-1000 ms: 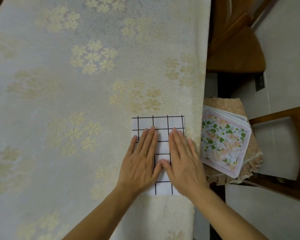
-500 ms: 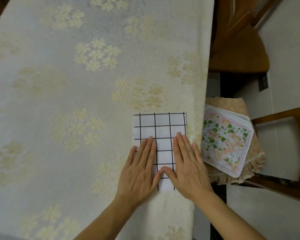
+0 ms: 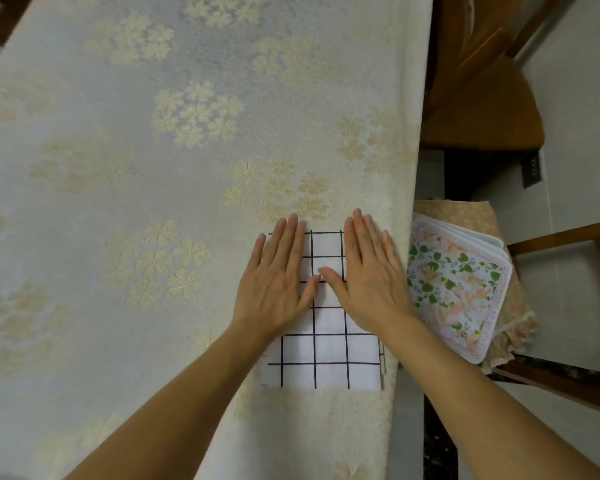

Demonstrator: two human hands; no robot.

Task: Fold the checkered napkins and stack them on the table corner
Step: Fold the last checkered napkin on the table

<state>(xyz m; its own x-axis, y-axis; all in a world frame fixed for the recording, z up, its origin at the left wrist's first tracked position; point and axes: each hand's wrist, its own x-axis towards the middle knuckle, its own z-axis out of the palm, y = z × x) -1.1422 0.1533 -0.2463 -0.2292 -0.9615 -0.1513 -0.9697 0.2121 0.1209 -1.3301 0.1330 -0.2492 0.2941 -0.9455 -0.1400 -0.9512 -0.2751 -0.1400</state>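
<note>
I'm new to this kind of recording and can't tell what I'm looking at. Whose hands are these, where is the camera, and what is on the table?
There is no machine here: a person wears a wide-angle camera on the head, looking forward and down at their own arms. There is only this one view. The left hand and the right hand both lie flat, fingers straight, pressing on a folded checkered napkin, white with black grid lines. Nothing is gripped. The napkin lies near the right edge of a table covered by a pale tablecloth with cream flower patterns. Beside the table, lower down, sits a stack of floral mats on what looks like a cloth-covered chair seat. Another wooden chair stands farther back.
</note>
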